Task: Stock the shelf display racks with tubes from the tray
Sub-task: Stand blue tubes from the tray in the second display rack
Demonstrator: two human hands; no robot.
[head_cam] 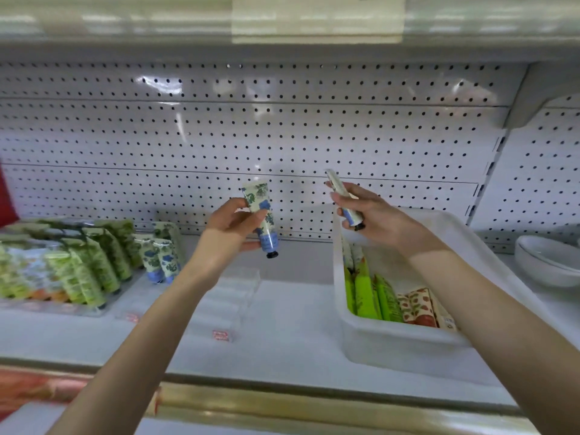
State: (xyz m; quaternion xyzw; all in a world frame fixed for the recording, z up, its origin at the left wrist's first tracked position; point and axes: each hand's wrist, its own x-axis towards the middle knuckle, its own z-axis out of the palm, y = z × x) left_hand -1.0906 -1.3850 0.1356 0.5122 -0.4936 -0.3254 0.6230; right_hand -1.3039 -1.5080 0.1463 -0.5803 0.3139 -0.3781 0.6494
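My left grip (232,221) pinches a tube (269,237) near-upright, cap down, matching tubes (160,262) lower left; right grip (373,215) holds a second tube (336,183).

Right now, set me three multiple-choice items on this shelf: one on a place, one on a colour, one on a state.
1. The white tray stands: A) on the floor; B) on the shelf, right of the stocked tubes; C) on the top shelf.
2. The cap of the blue-flowered tube in the left grip is: A) black; B) red; C) yellow.
3. The right grip is: A) open and empty; B) flat on the shelf; C) holding a second tube.
Answers: B, the tray sits on the shelf surface at the right; A, the cap at the tube's lower end is black; C, its fingers curl round a tube.
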